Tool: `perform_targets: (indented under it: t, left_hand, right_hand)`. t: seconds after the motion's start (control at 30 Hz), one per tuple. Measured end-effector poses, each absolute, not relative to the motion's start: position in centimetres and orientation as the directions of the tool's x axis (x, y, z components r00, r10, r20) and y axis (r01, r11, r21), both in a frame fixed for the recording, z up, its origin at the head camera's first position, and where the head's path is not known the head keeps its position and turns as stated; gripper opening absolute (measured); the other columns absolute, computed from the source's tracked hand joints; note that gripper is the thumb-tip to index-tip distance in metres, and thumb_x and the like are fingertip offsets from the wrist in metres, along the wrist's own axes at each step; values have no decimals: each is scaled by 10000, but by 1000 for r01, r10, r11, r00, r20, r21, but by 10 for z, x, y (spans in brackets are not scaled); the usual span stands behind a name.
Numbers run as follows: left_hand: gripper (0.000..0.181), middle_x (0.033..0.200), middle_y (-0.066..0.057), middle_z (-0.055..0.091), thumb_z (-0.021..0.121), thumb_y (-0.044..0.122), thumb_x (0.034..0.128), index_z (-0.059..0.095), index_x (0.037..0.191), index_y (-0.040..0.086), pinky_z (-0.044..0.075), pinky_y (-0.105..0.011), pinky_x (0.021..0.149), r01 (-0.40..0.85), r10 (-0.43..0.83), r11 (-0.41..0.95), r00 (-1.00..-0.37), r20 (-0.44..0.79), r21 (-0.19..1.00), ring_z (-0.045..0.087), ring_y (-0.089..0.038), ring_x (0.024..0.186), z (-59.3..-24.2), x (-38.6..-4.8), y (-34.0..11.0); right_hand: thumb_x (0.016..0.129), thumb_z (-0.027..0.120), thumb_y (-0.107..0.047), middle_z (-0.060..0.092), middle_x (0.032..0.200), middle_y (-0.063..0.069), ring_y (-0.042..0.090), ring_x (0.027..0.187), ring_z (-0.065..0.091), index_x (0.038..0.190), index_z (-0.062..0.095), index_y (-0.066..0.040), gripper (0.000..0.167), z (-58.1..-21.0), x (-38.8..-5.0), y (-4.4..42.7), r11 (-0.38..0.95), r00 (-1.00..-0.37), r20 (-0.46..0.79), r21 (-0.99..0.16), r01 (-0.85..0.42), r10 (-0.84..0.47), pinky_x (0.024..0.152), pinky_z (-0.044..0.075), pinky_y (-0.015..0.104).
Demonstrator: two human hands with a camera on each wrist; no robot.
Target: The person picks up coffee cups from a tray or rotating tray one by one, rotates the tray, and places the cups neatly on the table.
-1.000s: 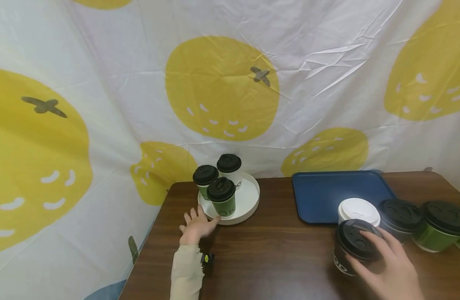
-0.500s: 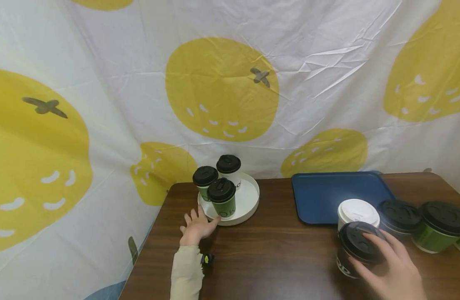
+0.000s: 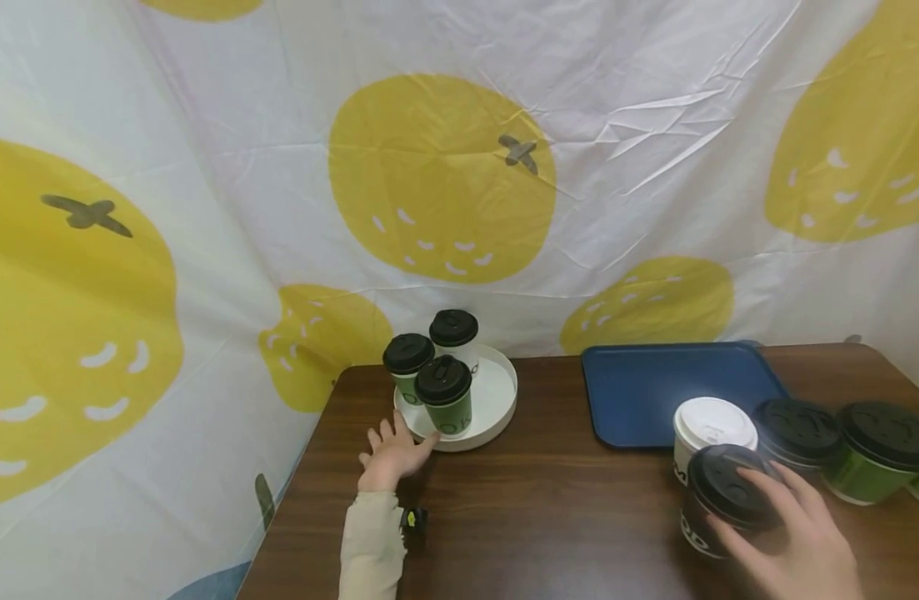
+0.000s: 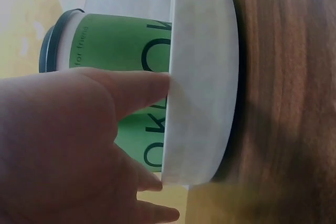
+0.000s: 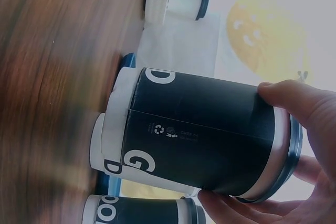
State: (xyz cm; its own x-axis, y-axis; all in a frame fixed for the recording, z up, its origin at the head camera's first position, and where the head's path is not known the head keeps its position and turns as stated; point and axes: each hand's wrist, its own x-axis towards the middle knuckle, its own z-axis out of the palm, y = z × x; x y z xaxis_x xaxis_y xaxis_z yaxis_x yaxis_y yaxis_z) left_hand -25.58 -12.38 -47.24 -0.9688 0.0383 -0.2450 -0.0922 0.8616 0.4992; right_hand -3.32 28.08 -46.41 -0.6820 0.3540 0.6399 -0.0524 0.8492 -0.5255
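My right hand (image 3: 807, 533) grips a black-sleeved paper coffee cup (image 3: 729, 492) with a black lid, thumb on one side and fingers on the other near the lid. In the right wrist view the base of this coffee cup (image 5: 205, 129) looks slightly off the table. Just behind it stands a white-lidded cup (image 3: 714, 421). At left, my left hand (image 3: 395, 457) has its fingers spread against the near edge of a round white tray (image 3: 496, 408). In the left wrist view one finger (image 4: 152, 85) touches the tray rim. A green cup (image 3: 447, 408) stands on the tray just beyond.
Another green cup (image 3: 407, 367) and a white cup (image 3: 457, 333), both black-lidded, share the round tray. A blue rectangular tray (image 3: 669, 392) lies at the back right. A dark-lidded cup (image 3: 798, 429) and a green cup (image 3: 871, 467) line the right side.
My right hand has shifted a little to the right with the black-sleeved cup, showing more of the white-lidded cup behind. The left hand has stayed in place.
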Motion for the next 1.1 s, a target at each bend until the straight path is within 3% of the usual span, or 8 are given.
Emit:
perform_targets:
  t: [0.07, 0.13, 0.2, 0.27, 0.37, 0.43, 0.9, 1.1]
  left_hand:
    - [942, 1692, -349, 103, 509, 513, 1011, 90, 1632, -58, 120, -786, 1197, -96, 39, 864, -966, -257, 494, 43, -583, 1570, -471, -255, -123]
    - [938, 1693, -348, 101, 506, 508, 1013, 92, 1630, -65, 118, -783, 1201, -95, 40, 866, -965, -257, 492, 39, -580, 1572, -470, -253, -122]
    - [941, 1689, -351, 113, 513, 511, 1011, 107, 1624, -76, 125, -787, 1195, -89, 42, 867, -967, -250, 490, 48, -584, 1569, -469, -253, -121]
    - [945, 1681, -359, 133, 524, 512, 1007, 125, 1615, -91, 133, -794, 1185, -81, 45, 869, -970, -241, 488, 61, -591, 1564, -468, -252, -120]
    - [964, 1675, -363, 145, 545, 519, 994, 141, 1606, -106, 130, -796, 1181, -75, 49, 871, -970, -236, 486, 60, -594, 1562, -465, -251, -120]
    - [973, 1675, -364, 143, 554, 519, 990, 140, 1602, -114, 120, -797, 1181, -71, 51, 868, -971, -231, 491, 51, -597, 1562, -463, -251, -120]
    - [947, 1654, -373, 195, 552, 495, 1000, 155, 1587, -134, 133, -792, 1181, -78, 42, 875, -971, -235, 478, 77, -602, 1556, -463, -250, -117]
    - [955, 1648, -374, 212, 558, 494, 996, 157, 1581, -145, 133, -785, 1187, -87, 34, 876, -970, -240, 475, 87, -599, 1556, -461, -248, -115]
  right_hand:
    - [512, 959, -130, 641, 1297, 264, 332, 1128, 626, 1154, 740, -102, 680, -466, -33, 282, 847, -670, 649, -529, -56, 361, 766, 340, 240]
    - [517, 960, -141, 647, 1293, 256, 77, 1202, 580, 1157, 744, -110, 677, -468, -33, 284, 844, -657, 657, -533, -59, 369, 783, 341, 220]
    - [523, 956, -141, 649, 1295, 250, 41, 1185, 550, 1162, 745, -115, 673, -469, -33, 284, 841, -650, 659, -539, -56, 379, 806, 340, 196]
    - [518, 953, -123, 649, 1293, 258, 80, 1190, 571, 1157, 744, -113, 673, -468, -32, 284, 838, -652, 650, -544, -40, 391, 814, 329, 167]
    - [513, 950, -99, 647, 1286, 278, 416, 1096, 613, 1144, 742, -108, 664, -466, -31, 283, 836, -666, 624, -548, 1, 409, 787, 323, 184]
    - [500, 950, -83, 648, 1274, 293, 473, 1083, 624, 1132, 742, -98, 665, -465, -30, 282, 837, -667, 616, -547, 18, 418, 761, 321, 200]
    - [494, 942, -56, 652, 1252, 334, 492, 1089, 623, 1126, 749, -78, 662, -471, -24, 291, 824, -640, 617, -565, 45, 458, 813, 275, 113]
    - [517, 944, -53, 639, 1289, 341, 504, 1152, 614, 1149, 744, -84, 664, -469, -21, 291, 803, -657, 564, -587, 107, 500, 881, 439, 382]
